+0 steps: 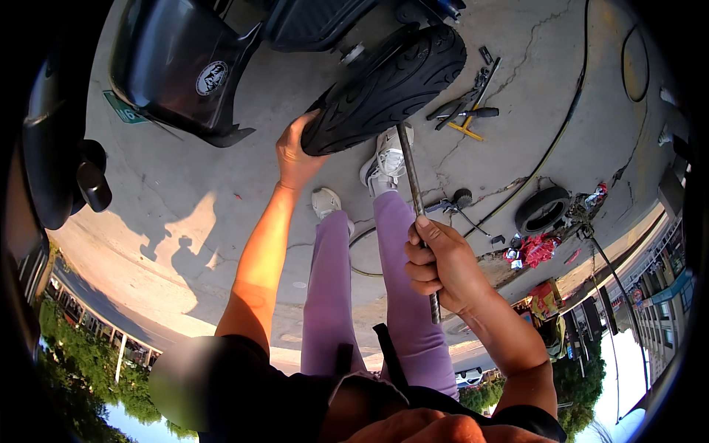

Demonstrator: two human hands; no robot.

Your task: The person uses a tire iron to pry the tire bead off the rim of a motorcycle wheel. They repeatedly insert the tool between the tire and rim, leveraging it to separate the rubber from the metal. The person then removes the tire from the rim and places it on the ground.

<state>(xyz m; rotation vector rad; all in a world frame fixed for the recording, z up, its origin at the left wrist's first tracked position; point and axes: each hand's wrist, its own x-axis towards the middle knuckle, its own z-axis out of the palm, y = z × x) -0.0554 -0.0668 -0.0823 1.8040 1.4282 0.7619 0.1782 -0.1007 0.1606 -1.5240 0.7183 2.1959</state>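
Observation:
A black scooter wheel with a grooved tyre [391, 85] fills the top middle, below the scooter's underside. My left hand [299, 151] grips the tyre's lower left end, its fingers partly hidden behind it. My right hand [436, 262] is closed around a long dark metal bar [411, 170], whose far end reaches the tyre's lower edge; I cannot tell how it bears on the tyre there. A white shoe [390, 159] of mine is beneath the wheel, beside the bar.
A black body panel [162, 66] hangs at upper left. Tools with a yellow T-handle [465, 129] lie right of the wheel. A spare tyre [541, 210], red crumpled material [539, 251], a small gun-like tool [461, 203] and a long hose [554, 144] are on the concrete [295, 66].

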